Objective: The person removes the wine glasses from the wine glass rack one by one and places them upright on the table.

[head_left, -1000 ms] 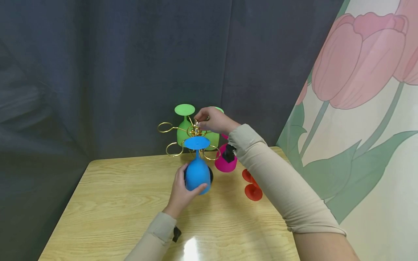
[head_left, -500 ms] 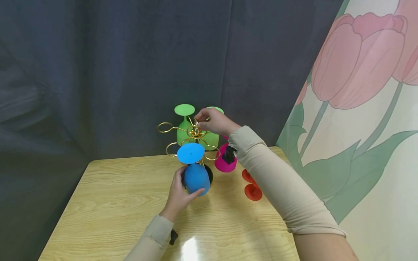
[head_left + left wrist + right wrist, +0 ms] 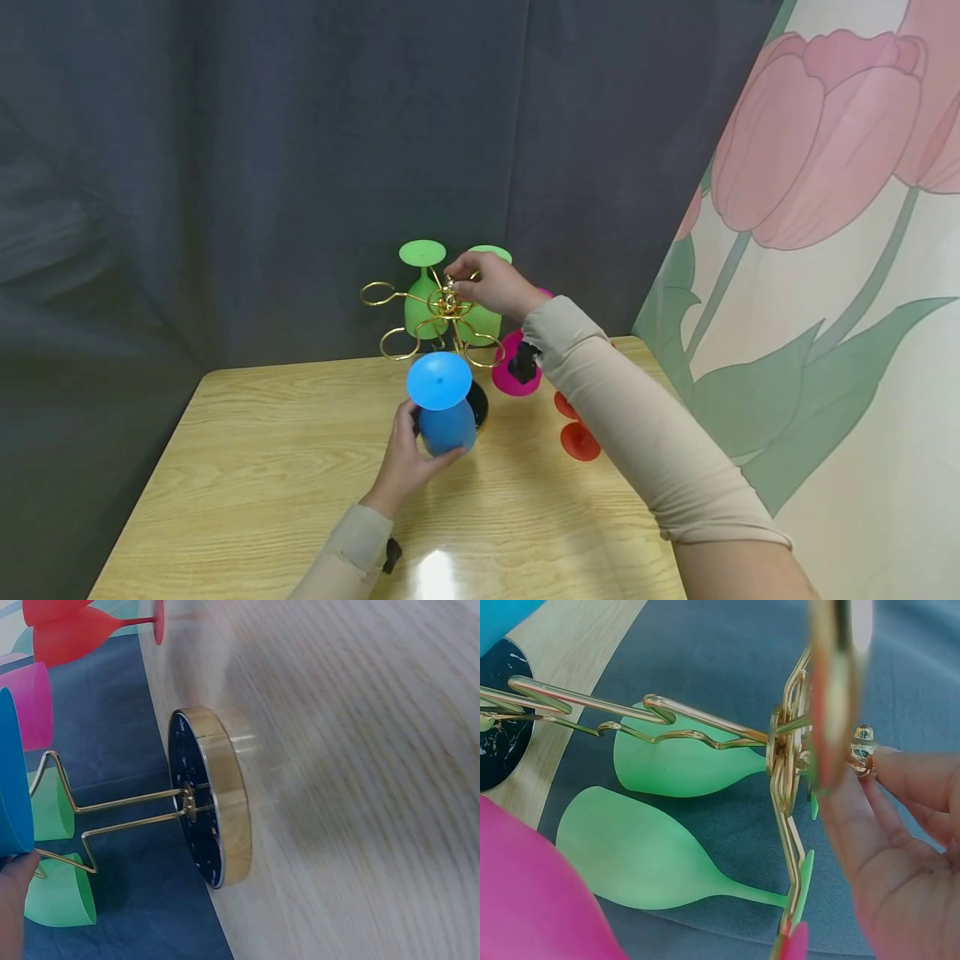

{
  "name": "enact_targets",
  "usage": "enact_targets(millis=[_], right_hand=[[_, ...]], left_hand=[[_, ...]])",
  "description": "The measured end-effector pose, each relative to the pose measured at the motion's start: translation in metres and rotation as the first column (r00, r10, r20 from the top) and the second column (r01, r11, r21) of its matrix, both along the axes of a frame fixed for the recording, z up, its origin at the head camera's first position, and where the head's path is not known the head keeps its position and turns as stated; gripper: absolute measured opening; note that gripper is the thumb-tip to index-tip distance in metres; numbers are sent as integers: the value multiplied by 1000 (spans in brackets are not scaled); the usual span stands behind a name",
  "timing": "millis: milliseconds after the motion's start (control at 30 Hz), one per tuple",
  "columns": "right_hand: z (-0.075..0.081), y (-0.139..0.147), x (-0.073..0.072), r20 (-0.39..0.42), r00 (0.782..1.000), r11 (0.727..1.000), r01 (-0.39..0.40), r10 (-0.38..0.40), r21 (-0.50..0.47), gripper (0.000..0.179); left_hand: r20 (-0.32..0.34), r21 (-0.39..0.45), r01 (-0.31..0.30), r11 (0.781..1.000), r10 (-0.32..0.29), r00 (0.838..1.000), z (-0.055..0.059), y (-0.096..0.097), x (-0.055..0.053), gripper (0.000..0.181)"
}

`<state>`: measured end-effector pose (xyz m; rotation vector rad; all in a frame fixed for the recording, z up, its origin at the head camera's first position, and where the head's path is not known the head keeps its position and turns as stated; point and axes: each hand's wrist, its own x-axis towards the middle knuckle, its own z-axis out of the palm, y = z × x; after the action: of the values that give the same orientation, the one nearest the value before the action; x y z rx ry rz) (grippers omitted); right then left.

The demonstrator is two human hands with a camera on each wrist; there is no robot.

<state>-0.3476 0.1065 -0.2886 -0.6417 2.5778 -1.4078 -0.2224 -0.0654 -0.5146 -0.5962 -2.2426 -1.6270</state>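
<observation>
A blue wine glass, upside down with its foot tipped toward the head camera, is in my left hand, whose fingers and thumb wrap its bowl. It sits in front of a gold wire glass rack, just below the rack's front rings. My right hand pinches the gold knob on top of the rack. Two green wine glasses hang upside down by their feet at the back of the rack. A pink wine glass hangs at the right, partly behind my right wrist.
The rack's round black base with a gold rim stands on the wooden table. Red glasses lie at the right, partly under my right forearm. A dark curtain closes off the back.
My left hand has drawn the blue glass down and toward me, out from the front rings, and its foot has tipped forward. My right hand has stayed on the knob.
</observation>
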Motion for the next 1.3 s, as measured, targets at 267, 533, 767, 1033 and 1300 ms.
enact_targets(millis=[267, 533, 767, 1033, 1300], right_hand=[[-3, -1, 4, -37, 999, 1000, 19, -19, -3, 31], [-5, 0, 8, -77, 997, 1000, -2, 1, -4, 35], [-11, 0, 7, -99, 995, 999, -7, 1, -53, 35], [-12, 3, 15, -87, 996, 997, 23, -29, -68, 33], [-15, 15, 31, -152, 988, 999, 26, -30, -31, 34]], left_hand=[[-76, -92, -68, 993, 61, 995, -8, -7, 1, 97], [-201, -187, -104, 977, 65, 977, -11, -12, -1, 93], [-250, -287, -100, 953, 26, 968, -12, -17, -1, 92], [-238, -400, -70, 914, -30, 971, -5, -20, 0, 86], [-240, -522, -80, 849, -55, 969, 6, -17, -1, 83]])
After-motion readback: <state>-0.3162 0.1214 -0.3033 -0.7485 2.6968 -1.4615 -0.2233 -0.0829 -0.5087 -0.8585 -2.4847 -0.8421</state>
